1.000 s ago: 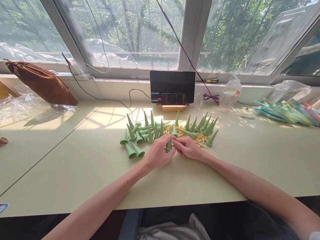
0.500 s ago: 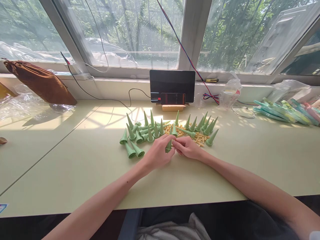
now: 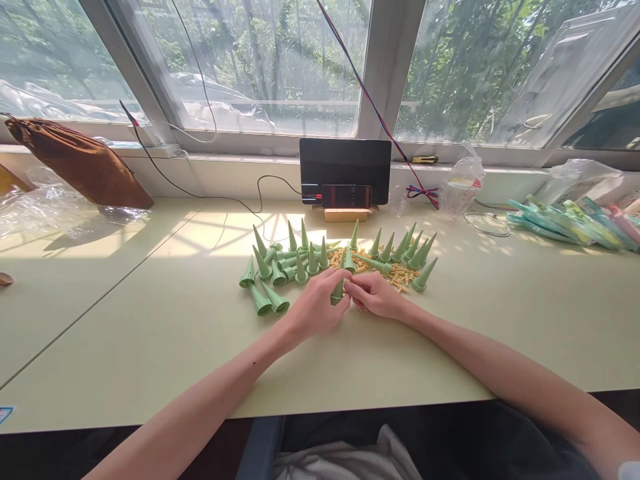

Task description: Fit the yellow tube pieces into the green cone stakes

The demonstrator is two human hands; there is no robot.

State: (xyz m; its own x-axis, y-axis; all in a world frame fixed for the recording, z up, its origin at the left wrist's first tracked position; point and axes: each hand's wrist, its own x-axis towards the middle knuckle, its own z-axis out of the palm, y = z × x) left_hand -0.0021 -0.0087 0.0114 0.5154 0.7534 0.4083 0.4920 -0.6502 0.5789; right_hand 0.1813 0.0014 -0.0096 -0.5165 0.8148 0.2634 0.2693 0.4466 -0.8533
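Observation:
My left hand (image 3: 320, 300) is closed around a green plastic cone (image 3: 337, 292), its pointed end leaning up and away from me. Against it, my right hand (image 3: 376, 295) pinches thumb and finger together at the cone's side; whatever sits between those fingertips is hidden. Just beyond my hands, small yellow plugs (image 3: 400, 273) lie in a loose heap. Several green cones stand upright around the heap, such as one at the right (image 3: 425, 275). Others lie on their sides at the left, hollow ends toward me, like this fallen cone (image 3: 275, 299).
A dark tablet (image 3: 345, 157) leans at the window, with a phone (image 3: 346, 196) on a small stand before it. The brown drawstring bag (image 3: 83, 163) and clear plastic wrap are at left. Packs of green and teal pieces (image 3: 555, 223) lie at right, near a bagged cup (image 3: 461, 187).

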